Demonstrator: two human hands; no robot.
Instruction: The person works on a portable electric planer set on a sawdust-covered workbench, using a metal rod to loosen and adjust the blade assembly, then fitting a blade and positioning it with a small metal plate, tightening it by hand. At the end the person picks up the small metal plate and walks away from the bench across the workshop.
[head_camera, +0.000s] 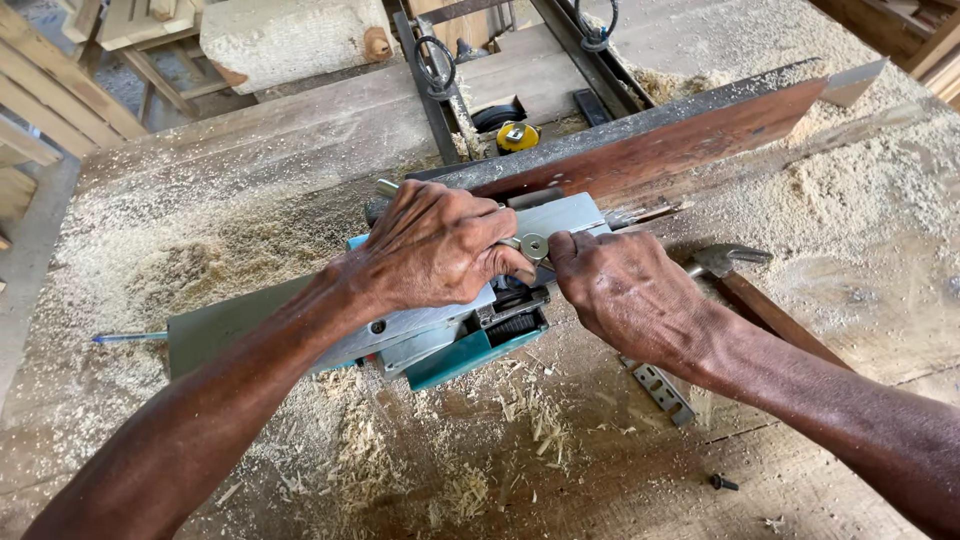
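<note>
At frame centre, the left hand (435, 245) clamps the upturned electric planer (450, 335); the right hand (625, 290) pinches its small spanner (533, 246), blade work seemingly unfinished.

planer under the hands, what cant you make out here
All head view:
- Planer: the left hand covers its top, hiding the grip.
- Small metal piece: right hand fingertips meet it; too small to tell its kind.
- Hammer: the right forearm covers the lower handle.
- Black screw: too small for detail.
- Reddish board: its far end is masked by sawdust.
</note>
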